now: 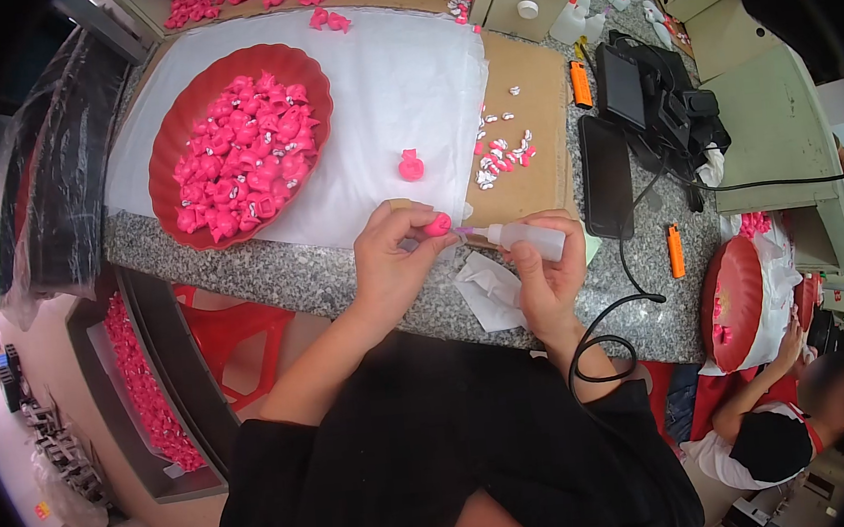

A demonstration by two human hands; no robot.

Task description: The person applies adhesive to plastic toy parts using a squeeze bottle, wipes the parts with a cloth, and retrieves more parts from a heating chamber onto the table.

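Observation:
Between the fingertips of my left hand is a small pink plastic figure part. My right hand is wrapped round a translucent squeeze bottle, tilted sideways with its thin nozzle pointing left, close to the pink part; I cannot tell if they touch. Another pink figure rests on the white sheet just beyond my hands. Small pink and white pieces lie scattered on the cardboard to the right. A crumpled white tissue sits beneath the bottle on the granite top.
A red scalloped bowl full of pink figures stands at left. Right of the cardboard are a black phone, two orange lighters and a black device with cables. A loose cable hangs near my right forearm. Another person sits at right.

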